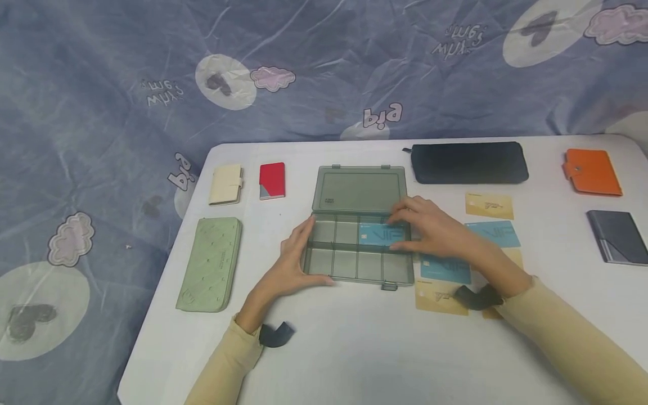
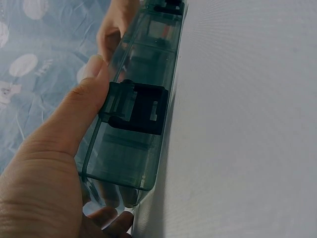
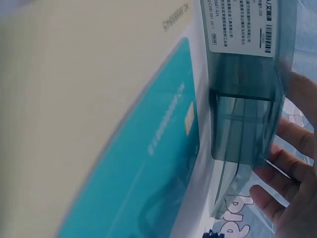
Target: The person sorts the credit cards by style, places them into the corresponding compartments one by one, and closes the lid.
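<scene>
A grey-green clear plastic compartment box (image 1: 320, 262) lies on the table with its lid (image 1: 360, 188) swung back. My left hand (image 1: 289, 260) grips its left end, thumb along the front wall and fingers round the side; the left wrist view shows the thumb close by a dark latch (image 2: 143, 106). Across the back-right compartments lies a blue VIP card (image 1: 373, 234). My right hand (image 1: 431, 228) holds this card at its right end, fingers on the far edge and thumb on the near edge. The right wrist view shows those fingers (image 3: 282, 168) at the box's end.
Gold cards (image 1: 436, 293) and blue cards (image 1: 445, 271) lie right of the box, partly under the right arm. Around them are a black wallet (image 1: 468, 163), orange holder (image 1: 593, 173), dark card case (image 1: 619, 237), green wallet (image 1: 209, 264), cream holder (image 1: 225, 184) and red case (image 1: 272, 179).
</scene>
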Motion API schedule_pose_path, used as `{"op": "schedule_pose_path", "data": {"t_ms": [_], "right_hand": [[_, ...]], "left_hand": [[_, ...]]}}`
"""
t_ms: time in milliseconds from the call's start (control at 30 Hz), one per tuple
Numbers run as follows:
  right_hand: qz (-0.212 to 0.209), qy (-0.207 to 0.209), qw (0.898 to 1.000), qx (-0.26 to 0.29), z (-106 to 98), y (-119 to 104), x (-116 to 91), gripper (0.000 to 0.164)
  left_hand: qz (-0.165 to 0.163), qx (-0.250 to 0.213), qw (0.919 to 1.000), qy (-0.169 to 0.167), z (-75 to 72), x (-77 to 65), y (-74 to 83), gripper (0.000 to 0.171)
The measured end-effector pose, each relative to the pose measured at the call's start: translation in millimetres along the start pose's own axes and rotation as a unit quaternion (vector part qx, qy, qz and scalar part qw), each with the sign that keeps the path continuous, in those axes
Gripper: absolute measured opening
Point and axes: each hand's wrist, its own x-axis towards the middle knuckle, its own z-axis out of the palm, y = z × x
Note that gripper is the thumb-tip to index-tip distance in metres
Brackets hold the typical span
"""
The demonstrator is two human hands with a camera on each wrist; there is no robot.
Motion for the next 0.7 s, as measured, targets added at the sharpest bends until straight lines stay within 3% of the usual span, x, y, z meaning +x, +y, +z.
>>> {"op": "schedule_pose_path", "data": {"t_ms": [233, 500, 700], "right_hand": [[0.052, 0.018, 0.998, 0.003, -15, 10, -42, 0.05], [0.138, -0.095, 0.984, -0.052, -23, 15, -87, 0.058], [0.135, -0.118, 0.982, -0.061, -25, 13, -94, 0.062]], "left_hand": [[-0.004, -0.004, 1.0, -0.005, 2.7, 1.7, 0.5, 0.122], [-0.009, 0.001, 0.9999, -0.007, 0.6, 2.0, 3.7, 0.122], [-0.014, -0.006, 0.9999, -0.003, -0.5, -0.3, 5.5, 0.121]]}}
